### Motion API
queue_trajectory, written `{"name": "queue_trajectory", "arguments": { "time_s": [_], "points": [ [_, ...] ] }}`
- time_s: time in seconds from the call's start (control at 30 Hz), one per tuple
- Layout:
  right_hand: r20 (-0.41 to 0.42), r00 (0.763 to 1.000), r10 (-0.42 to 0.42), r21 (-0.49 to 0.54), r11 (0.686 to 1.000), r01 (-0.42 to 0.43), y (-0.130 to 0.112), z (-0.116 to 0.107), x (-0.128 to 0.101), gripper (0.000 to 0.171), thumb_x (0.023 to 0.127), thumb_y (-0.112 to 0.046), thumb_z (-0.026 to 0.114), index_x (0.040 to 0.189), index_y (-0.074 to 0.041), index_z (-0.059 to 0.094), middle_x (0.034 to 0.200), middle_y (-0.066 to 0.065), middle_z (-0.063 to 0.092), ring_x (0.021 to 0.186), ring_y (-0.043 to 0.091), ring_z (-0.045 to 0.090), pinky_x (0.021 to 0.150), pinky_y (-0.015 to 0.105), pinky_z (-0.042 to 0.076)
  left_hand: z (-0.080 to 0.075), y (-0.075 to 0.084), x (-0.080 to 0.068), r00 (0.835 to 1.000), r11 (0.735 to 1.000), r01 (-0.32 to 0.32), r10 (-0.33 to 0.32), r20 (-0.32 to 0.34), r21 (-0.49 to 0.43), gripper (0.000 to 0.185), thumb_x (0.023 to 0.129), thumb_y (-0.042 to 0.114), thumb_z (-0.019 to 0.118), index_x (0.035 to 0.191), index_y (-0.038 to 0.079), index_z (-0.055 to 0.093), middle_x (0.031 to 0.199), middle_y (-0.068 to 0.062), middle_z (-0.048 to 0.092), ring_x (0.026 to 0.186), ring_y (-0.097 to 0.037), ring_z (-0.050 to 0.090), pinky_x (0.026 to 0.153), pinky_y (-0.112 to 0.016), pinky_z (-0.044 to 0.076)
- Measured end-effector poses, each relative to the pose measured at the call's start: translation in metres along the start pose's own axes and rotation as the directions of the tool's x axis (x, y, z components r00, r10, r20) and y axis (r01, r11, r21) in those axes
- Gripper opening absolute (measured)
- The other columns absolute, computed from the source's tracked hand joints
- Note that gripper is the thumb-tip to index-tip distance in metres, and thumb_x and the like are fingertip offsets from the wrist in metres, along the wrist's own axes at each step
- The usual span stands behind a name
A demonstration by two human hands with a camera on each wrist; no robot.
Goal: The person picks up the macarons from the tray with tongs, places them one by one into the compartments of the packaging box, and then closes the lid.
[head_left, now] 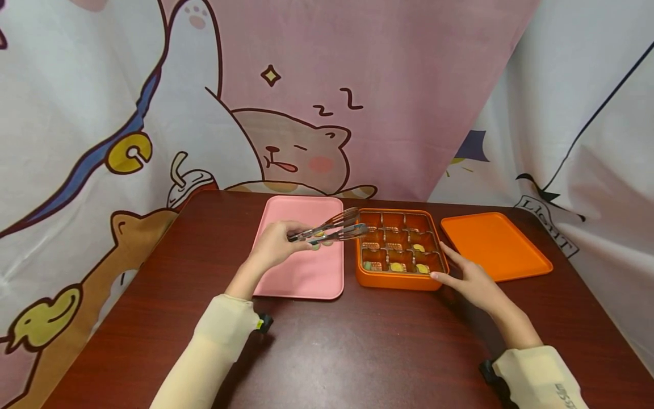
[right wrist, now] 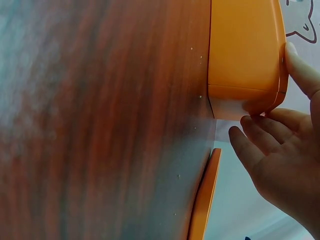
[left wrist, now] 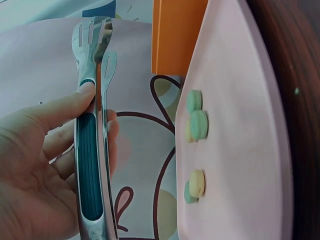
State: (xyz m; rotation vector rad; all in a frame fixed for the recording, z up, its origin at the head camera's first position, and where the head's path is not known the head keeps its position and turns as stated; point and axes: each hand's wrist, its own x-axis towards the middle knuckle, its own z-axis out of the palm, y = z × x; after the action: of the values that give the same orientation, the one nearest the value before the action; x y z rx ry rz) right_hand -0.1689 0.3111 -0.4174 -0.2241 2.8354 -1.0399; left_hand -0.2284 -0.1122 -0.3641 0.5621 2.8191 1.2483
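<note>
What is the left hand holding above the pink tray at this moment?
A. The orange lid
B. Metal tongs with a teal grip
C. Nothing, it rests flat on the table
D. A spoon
B. The left hand grips metal tongs with a teal grip, held over the pink tray, with the tips pointing toward the orange compartment box; the orange lid lies apart on the table.
</note>
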Motion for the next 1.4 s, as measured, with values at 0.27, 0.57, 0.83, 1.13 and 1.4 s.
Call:
{"name": "queue_trajectory", "arguments": {
  "time_s": [0.27,0.57,0.83,1.13,1.4],
  "points": [
    [-0.002,1.0,-0.003,-0.001,1.0,0.003,0.001,0.0,0.0,0.09,0.094,-0.043,0.066,0.16,-0.011,0.015,0.155,0.036,0.028,0.14,0.057,0.029,0.106,0.073,0.028,-0.004,-0.009,-0.004,1.0,0.999,0.011,-0.011,-0.004,0.046,0.034,0.083,0.017,0.08,0.116,0.012,0.074,0.105,-0.005,0.074,0.087,-0.016,0.064,0.077,-0.03,0.049],
    [-0.001,1.0,-0.006,0.003,1.0,0.006,0.001,0.0,0.0,0.09,0.094,-0.043,0.066,0.16,-0.011,0.015,0.155,0.036,0.029,0.141,0.057,0.029,0.106,0.073,0.027,-0.007,-0.019,-0.007,0.997,0.995,0.073,-0.071,-0.032,0.068,0.039,0.082,0.019,0.081,0.12,0.011,0.073,0.11,-0.008,0.075,0.09,-0.017,0.067,0.076,-0.031,0.05],
    [0.003,1.0,0.002,0.006,1.0,-0.002,0.002,0.001,0.001,0.09,0.094,-0.044,0.066,0.161,-0.013,0.014,0.156,0.035,0.027,0.141,0.057,0.028,0.106,0.073,0.027,-0.006,-0.027,-0.009,0.995,0.993,0.1,-0.099,-0.028,0.056,0.042,0.084,0.018,0.08,0.124,0.007,0.071,0.114,-0.012,0.075,0.096,-0.02,0.07,0.079,-0.034,0.053],
    [0.008,1.0,0.014,0.006,1.0,-0.014,0.003,0.001,0.001,0.09,0.094,-0.045,0.066,0.161,-0.014,0.013,0.156,0.035,0.028,0.141,0.057,0.028,0.106,0.073,0.027,-0.007,-0.037,-0.013,0.99,0.988,0.136,-0.134,-0.043,0.076,0.037,0.084,0.017,0.08,0.12,0.009,0.073,0.119,-0.012,0.073,0.101,-0.022,0.07,0.082,-0.038,0.053],
    [0.009,1.0,0.014,0.004,1.0,-0.014,0.002,0.001,0.002,0.091,0.094,-0.045,0.066,0.161,-0.013,0.013,0.156,0.035,0.028,0.141,0.057,0.028,0.106,0.073,0.027,-0.007,-0.047,-0.014,0.99,0.984,0.136,-0.131,-0.043,0.119,0.036,0.084,0.015,0.079,0.118,0.007,0.073,0.115,-0.011,0.074,0.102,-0.023,0.07,0.087,-0.042,0.053]
  ]
}}
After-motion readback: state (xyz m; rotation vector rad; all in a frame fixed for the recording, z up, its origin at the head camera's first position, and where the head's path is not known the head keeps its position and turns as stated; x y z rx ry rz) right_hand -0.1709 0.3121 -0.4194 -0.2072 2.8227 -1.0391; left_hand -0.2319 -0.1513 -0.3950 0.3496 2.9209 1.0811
